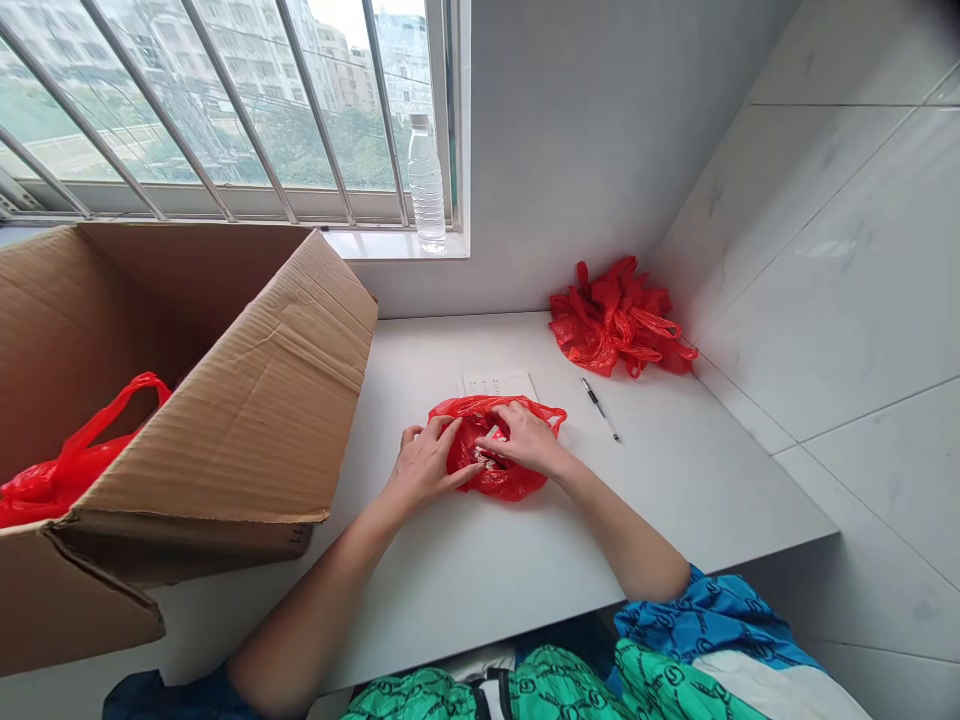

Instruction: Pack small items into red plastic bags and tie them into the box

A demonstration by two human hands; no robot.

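A red plastic bag (517,486) sits on the white table with its mouth open towards me. Inside it are small items, among them a red-and-white packet (496,434) and some silvery pieces too small to name. My left hand (429,458) is at the bag's left side, thumb and fingers apart, with the thumb reaching over the opening. From the right, my right hand (527,440) reaches into the mouth, its curled thumb and fingers around the red-and-white packet. Partly behind the bag lies a white sheet of paper (499,384) with small marks.
A large open cardboard box (247,400) stands at left, holding a filled red bag (75,470). Crumpled red bags (619,320) lie at the back right, near a pen (600,408). On the windowsill stands a clear bottle (426,185). A tiled wall (847,300) borders the table at right.
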